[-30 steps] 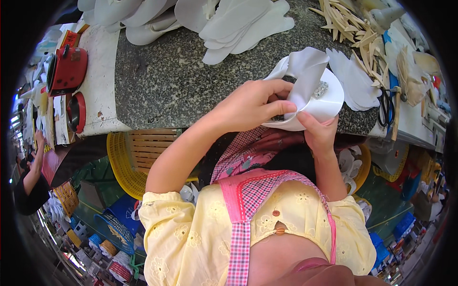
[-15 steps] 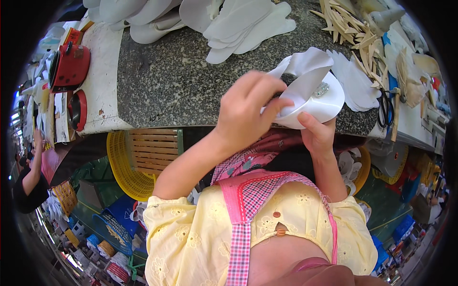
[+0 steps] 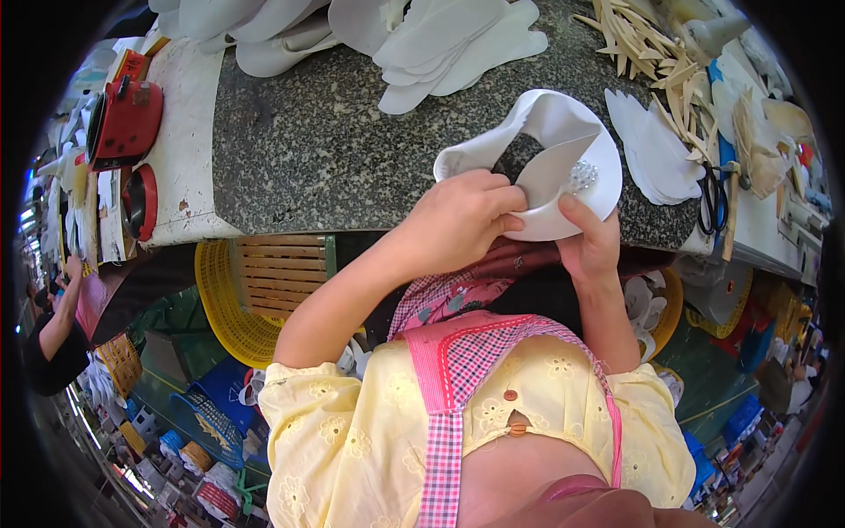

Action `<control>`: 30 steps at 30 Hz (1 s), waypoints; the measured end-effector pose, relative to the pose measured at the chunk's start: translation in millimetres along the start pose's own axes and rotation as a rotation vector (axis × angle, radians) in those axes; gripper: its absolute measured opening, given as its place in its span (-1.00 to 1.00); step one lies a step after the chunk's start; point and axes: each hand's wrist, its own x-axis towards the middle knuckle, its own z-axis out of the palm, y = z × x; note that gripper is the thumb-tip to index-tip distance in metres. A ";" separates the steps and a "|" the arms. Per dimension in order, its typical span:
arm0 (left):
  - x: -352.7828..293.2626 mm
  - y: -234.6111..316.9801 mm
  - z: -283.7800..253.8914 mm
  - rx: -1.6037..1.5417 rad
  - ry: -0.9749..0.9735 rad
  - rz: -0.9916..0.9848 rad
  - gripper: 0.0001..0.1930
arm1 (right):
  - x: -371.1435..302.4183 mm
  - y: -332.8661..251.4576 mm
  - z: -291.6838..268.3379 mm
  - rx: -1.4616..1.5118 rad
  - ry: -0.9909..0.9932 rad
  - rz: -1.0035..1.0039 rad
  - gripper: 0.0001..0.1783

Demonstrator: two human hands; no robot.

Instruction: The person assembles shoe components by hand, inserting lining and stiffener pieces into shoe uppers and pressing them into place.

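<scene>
Over the near edge of the speckled stone worktop (image 3: 308, 150) I hold a white satin shoe upper (image 3: 576, 113), curved into an open loop with a grey-white lining. A cluster of pearly beads (image 3: 583, 176) decorates its rounded front. My left hand (image 3: 471, 211) pinches the inner edge of the upper at the near left, fingers bent and closed. On the right, my right hand (image 3: 590, 242) grips the rounded front from below, its thumb pressed on the satin and its other fingers hidden underneath.
White sole-shaped pieces (image 3: 449, 53) lie stacked at the back, with more white pieces (image 3: 651, 150) on the right. Beside those are pale curved strips (image 3: 673, 79) and black-handled scissors (image 3: 711, 198). A red device (image 3: 128, 123) stands far left. Below is a yellow basket (image 3: 224, 308).
The upper has turned and spread into a wider loop, its left end now reaching further left. My left hand has lowered slightly onto its near edge. The right hand keeps its hold.
</scene>
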 end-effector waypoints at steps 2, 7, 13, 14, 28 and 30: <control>-2.8 8.6 8.3 0.268 0.229 0.078 -0.88 | -1.3 0.1 4.0 -0.022 0.028 -0.057 -0.43; 1.8 10.1 18.8 0.108 0.358 0.081 -0.85 | -6.0 6.0 17.1 -0.009 0.076 -0.251 -0.50; 12.1 9.7 2.7 0.131 0.135 -0.045 -0.83 | 2.8 6.9 8.7 -0.125 0.000 -0.352 -0.54; 12.0 9.4 5.5 0.133 0.134 -0.039 -0.83 | 3.8 6.8 13.4 -0.125 0.001 -0.359 -0.54; 22.3 6.5 -5.9 0.227 0.006 0.069 -0.87 | 12.9 -15.4 -24.6 0.359 -0.222 -0.026 -0.32; 28.3 2.0 -12.2 0.517 -0.031 0.301 -0.87 | 18.6 -21.4 -32.3 0.038 -0.179 -0.061 -0.47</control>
